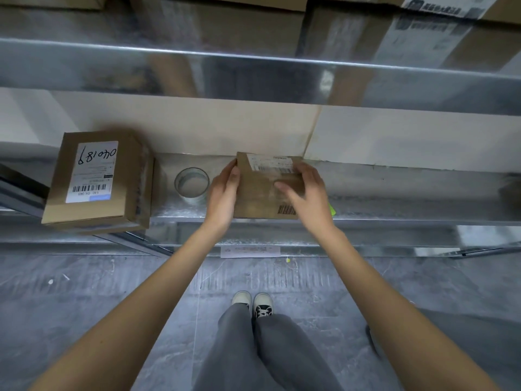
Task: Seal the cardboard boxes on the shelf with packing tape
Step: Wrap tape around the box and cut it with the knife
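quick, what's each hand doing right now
Left hand: open, straight fingers against the left side of the small box.
Right hand: open, fingers pressing flat on the box top.

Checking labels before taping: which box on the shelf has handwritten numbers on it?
The box at the left end, untouched. The small box between both hands carries only printed labels.

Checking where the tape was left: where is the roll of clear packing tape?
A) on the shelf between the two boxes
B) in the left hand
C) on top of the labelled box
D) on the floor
A: the clear tape roll stands on the metal shelf, between the labelled box and the small box under both hands.
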Motion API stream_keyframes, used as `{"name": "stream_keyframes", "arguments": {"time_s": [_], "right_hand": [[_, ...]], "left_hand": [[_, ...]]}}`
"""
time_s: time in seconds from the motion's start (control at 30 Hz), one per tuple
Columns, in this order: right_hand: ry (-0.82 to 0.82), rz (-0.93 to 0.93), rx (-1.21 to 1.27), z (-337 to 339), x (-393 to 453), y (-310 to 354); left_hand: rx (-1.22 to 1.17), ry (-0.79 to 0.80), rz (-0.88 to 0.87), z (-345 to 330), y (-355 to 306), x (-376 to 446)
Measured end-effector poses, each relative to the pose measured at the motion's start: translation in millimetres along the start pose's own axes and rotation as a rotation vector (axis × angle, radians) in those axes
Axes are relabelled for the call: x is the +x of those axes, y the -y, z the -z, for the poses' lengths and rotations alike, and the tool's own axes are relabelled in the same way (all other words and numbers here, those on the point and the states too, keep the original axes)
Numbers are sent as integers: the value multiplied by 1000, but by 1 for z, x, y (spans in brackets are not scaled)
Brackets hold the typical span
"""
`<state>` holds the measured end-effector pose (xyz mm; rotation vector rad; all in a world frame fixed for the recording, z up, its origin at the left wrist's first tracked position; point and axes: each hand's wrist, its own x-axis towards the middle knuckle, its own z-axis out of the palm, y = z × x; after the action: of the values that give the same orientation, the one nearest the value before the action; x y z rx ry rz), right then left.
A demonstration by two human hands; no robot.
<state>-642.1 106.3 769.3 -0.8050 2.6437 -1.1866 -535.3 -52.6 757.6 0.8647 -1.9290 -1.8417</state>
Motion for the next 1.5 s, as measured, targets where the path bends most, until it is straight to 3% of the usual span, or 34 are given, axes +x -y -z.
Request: {"name": "stream_keyframes", "arguments": {"time_s": [0.1,0.2,0.37,0.5,0.57,0.93,1.07,1.13,1.27,1.33,1.5], "right_hand": [[108,-132,-75,7,15,2],[211,-126,-276,1,24,-2],[168,49,-523,-14,28,1],[391,251,-637,-30,19,24],[388,281,-713,-36,12,23],[389,402,-671,-27,-57,3],[420,410,-491,-17,-50,3],[316,348,-377,-9,-53,-3],[182,-117,59,-1,-49,-23],[157,-251,272,2,-44,-27],[62,-286,295,3,-36,-25]], "left_hand": [[326,29,-34,4,6,10],[405,90,72,-4,13,22],[162,50,104,-21,16,17],[52,116,101,-20,16,18],[47,113,98,-20,19,19],[26,103,151,-24,20,24],[32,117,164,-21,16,22],[10,116,197,-19,15,19],[-62,46,267,-11,24,15],[-131,60,321,-9,31,10],[-240,11,309,-5,19,-6]]}}
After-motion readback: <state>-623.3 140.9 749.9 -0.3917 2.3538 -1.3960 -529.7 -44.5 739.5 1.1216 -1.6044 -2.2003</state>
